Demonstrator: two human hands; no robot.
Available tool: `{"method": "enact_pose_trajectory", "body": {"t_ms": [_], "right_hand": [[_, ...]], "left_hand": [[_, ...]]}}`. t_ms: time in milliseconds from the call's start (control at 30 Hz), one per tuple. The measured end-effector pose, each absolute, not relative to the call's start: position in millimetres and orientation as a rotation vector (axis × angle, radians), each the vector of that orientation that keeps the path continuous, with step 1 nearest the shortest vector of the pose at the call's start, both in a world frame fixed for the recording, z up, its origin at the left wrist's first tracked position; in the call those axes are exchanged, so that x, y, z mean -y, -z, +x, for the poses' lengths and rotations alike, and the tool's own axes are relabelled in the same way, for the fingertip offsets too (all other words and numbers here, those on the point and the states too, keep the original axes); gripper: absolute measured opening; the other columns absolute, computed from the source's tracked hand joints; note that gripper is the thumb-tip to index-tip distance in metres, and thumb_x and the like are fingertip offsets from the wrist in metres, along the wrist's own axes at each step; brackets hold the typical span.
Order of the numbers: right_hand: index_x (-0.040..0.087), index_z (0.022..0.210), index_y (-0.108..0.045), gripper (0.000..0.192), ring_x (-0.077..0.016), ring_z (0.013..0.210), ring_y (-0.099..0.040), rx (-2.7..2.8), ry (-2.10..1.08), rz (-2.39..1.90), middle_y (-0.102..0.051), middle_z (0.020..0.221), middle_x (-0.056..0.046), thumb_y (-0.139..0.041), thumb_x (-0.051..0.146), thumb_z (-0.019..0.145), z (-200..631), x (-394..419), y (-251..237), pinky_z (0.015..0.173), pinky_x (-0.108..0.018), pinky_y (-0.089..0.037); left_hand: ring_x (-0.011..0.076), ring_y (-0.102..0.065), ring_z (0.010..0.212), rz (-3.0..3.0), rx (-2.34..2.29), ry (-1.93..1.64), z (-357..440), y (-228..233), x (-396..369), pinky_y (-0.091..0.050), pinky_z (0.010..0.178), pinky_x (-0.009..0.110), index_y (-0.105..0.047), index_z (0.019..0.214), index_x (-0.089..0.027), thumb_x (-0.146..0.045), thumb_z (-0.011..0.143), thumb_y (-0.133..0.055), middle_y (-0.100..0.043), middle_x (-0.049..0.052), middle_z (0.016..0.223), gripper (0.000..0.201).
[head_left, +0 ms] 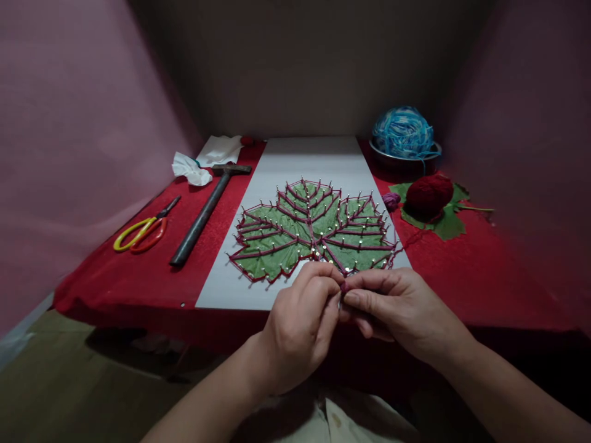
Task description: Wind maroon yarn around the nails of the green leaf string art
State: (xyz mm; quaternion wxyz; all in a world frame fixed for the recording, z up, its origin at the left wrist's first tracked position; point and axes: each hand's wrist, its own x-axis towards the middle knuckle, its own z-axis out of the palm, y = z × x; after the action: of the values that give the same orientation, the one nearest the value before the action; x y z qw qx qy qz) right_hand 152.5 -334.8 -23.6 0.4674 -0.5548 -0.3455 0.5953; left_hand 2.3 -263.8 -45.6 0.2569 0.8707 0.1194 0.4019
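Observation:
A green leaf [272, 243] lies on a white board [314, 161], ringed and crossed by small nails with dark red yarn [357, 232] strung between them. At the board's near edge my left hand [300, 326] and my right hand [397, 307] meet fingertip to fingertip. Both pinch the same bit of red yarn close to a nail at the leaf's stem end. A strand of that yarn runs off to the right toward a red yarn ball [429, 194] resting on another green leaf [450, 224].
A hammer [203, 215] and yellow-and-red scissors [141, 234] lie on the red cloth [120, 277] to the left. White tissue [191, 169] sits at the back left. A metal bowl [406, 159] holding a blue yarn ball [402, 132] stands at the back right. Pink walls close in both sides.

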Motion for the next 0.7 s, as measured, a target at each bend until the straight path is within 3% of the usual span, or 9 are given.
{"method": "enact_pose_trajectory", "body": {"t_ms": [233,400,533,700], "right_hand": [[0.015,0.072,-0.062,0.029,-0.0035,0.043,-0.045,0.862,-1.341,-1.335,-0.06,0.062,0.0,-0.063,0.043,0.079,148.2,333.5,28.6,0.039,-0.016,-0.031],[0.015,0.067,-0.059,0.031,-0.0027,0.042,-0.041,0.949,-1.245,-1.353,-0.05,0.052,0.004,-0.057,0.04,0.085,145.8,335.2,32.4,0.04,-0.014,-0.03],[0.015,0.07,-0.061,0.029,-0.0033,0.045,-0.045,0.948,-1.276,-1.328,-0.057,0.06,0.001,-0.058,0.04,0.085,146.1,336.6,32.2,0.043,-0.015,-0.034],[0.015,0.072,-0.064,0.025,-0.0031,0.042,-0.042,0.852,-1.359,-1.318,-0.057,0.057,0.001,-0.063,0.039,0.08,147.7,335.8,31.5,0.038,-0.014,-0.027]], "left_hand": [[0.0158,-0.055,0.1,2.517,-0.298,-1.163,4.8,53.3,263.4,-0.051,0.08,0.025,-0.052,0.096,-0.012,-0.003,0.087,-0.047,-0.059,0.011,0.097,0.013],[0.0137,-0.055,0.099,2.421,-0.296,-1.126,6.0,47.4,262.4,-0.05,0.084,0.023,-0.054,0.092,-0.01,-0.003,0.086,-0.048,-0.059,0.011,0.096,0.011],[0.0119,-0.056,0.097,2.334,-0.348,-1.101,5.8,47.7,260.9,-0.049,0.084,0.021,-0.055,0.088,-0.011,-0.003,0.087,-0.048,-0.059,0.01,0.093,0.01],[0.0161,-0.057,0.099,2.559,-0.252,-1.157,2.3,53.3,258.7,-0.051,0.08,0.024,-0.054,0.097,-0.007,-0.004,0.087,-0.049,-0.06,0.012,0.097,0.012]]}}
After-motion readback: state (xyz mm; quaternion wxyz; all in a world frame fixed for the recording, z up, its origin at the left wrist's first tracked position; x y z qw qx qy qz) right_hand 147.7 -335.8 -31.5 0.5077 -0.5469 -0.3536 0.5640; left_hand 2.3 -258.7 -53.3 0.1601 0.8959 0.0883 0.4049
